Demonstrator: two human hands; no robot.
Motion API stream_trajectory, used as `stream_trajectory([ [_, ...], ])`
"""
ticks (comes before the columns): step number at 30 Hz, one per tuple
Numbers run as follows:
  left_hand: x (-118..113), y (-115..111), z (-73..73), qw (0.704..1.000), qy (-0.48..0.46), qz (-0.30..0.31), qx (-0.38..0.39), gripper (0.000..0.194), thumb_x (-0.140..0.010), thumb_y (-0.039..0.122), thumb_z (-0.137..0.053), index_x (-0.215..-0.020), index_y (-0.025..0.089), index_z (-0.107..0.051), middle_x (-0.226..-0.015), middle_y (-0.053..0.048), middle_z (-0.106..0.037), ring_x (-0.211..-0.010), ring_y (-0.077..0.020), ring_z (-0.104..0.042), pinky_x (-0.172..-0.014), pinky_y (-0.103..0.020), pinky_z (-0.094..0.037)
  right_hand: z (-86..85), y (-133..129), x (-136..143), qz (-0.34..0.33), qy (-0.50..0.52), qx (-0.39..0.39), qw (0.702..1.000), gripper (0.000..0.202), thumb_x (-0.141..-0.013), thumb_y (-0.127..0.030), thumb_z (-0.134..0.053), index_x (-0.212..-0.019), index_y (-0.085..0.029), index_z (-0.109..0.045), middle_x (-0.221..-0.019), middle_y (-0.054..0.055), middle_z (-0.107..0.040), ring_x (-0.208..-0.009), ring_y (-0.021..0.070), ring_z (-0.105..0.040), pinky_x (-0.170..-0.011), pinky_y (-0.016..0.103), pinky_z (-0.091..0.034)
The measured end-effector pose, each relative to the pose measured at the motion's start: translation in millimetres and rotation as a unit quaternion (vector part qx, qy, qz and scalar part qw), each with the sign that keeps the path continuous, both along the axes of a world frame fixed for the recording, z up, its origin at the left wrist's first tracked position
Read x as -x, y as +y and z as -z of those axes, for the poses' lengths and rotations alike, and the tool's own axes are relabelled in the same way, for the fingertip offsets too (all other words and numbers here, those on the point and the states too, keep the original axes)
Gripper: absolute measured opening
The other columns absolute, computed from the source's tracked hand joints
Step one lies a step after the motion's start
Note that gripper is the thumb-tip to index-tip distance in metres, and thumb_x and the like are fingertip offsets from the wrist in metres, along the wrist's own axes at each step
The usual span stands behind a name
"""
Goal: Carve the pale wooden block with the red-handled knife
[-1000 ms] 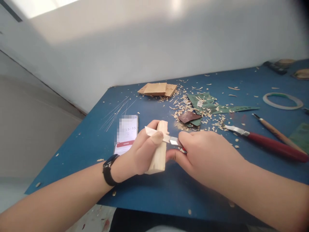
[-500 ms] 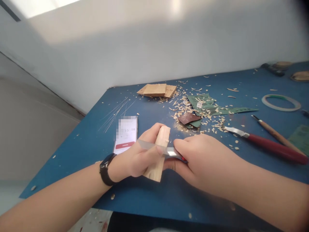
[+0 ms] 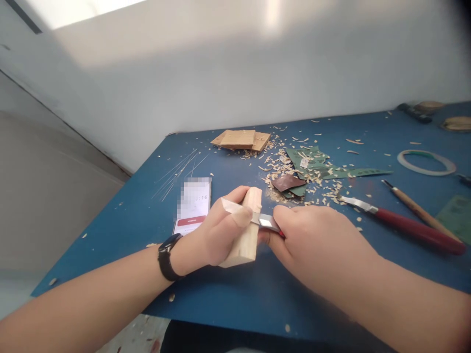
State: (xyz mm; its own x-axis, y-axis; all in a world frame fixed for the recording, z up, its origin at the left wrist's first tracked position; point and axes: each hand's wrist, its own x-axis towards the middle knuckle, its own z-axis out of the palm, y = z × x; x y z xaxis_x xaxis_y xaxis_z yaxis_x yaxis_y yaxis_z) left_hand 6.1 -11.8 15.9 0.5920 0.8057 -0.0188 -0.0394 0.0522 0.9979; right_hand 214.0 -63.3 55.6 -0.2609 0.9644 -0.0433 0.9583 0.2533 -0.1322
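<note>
A pale wood block (image 3: pixel 246 247) is gripped in my left hand (image 3: pixel 221 230), its upper end tilted away from me. My right hand (image 3: pixel 312 235) is closed round the handle of a utility knife (image 3: pixel 268 222), most of the handle being hidden by the fingers. The blade lies across the block's upper face, and my left thumb rests against the blade's back. A bit of red shows on the knife beside my right thumb. Both hands are above the front part of the blue table (image 3: pixel 121 245).
A phone (image 3: pixel 193 198) lies left of my hands. Behind are stacked wood boards (image 3: pixel 239 139), wood shavings, brown sandpaper (image 3: pixel 288 183) and green sandpaper (image 3: pixel 309 159). To the right lie a red-handled hook knife (image 3: pixel 415 228), a wooden-handled carving tool (image 3: pixel 419 208) and a tape roll (image 3: pixel 427 163).
The wood block has turned in my left hand, showing more of its side and end. The knife's blade has tilted, and my right hand has shifted slightly right.
</note>
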Motion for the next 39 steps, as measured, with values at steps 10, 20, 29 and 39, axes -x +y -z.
stream_trajectory([
  [10,-7,-3,-7.0,0.996,0.034,-0.07,0.04,0.07,-0.091,0.092,-0.064,-0.097,0.022,-0.056,-0.08,0.003,-0.049,-0.064,-0.014,-0.043,-0.056,-0.027,-0.04,-11.3,7,2,-0.012,0.008,0.013,1.0,0.058,-0.108,-0.079,-0.055,-0.095,-0.024,-0.07,-0.081,0.009,-0.075,-0.078,0.0339,-0.077,-0.057,0.036,-0.027],
  [20,3,6,0.4,1.0,0.008,0.019,0.017,0.061,-0.091,0.08,-0.075,-0.101,0.021,-0.059,-0.085,0.0,-0.06,-0.064,-0.014,-0.052,-0.057,-0.027,-0.044,-8.0,15,-9,-0.077,0.035,0.009,0.996,0.057,-0.105,-0.081,-0.055,-0.092,-0.027,-0.069,-0.076,0.005,-0.073,-0.072,0.0284,-0.071,-0.059,0.037,-0.03],
  [29,-7,1,-3.7,0.996,0.049,-0.072,0.017,0.057,-0.102,0.078,-0.063,-0.093,0.022,-0.06,-0.07,0.004,-0.051,-0.057,-0.0135,-0.046,-0.052,-0.026,-0.037,-10.6,20,-5,0.003,0.035,0.006,0.999,0.08,-0.093,-0.102,-0.048,-0.084,-0.026,-0.069,-0.072,0.007,-0.07,-0.067,0.0301,-0.068,-0.055,0.036,-0.028],
  [39,6,4,-10.8,0.995,0.062,0.047,-0.059,0.068,-0.091,0.088,-0.069,-0.099,0.02,-0.061,-0.087,-0.002,-0.06,-0.075,-0.0191,-0.052,-0.066,-0.031,-0.043,-3.8,11,-11,-0.11,0.113,-0.013,0.987,0.06,-0.1,-0.083,-0.065,-0.083,-0.026,-0.07,-0.068,0.001,-0.069,-0.06,0.0207,-0.056,-0.057,0.036,-0.029],
])
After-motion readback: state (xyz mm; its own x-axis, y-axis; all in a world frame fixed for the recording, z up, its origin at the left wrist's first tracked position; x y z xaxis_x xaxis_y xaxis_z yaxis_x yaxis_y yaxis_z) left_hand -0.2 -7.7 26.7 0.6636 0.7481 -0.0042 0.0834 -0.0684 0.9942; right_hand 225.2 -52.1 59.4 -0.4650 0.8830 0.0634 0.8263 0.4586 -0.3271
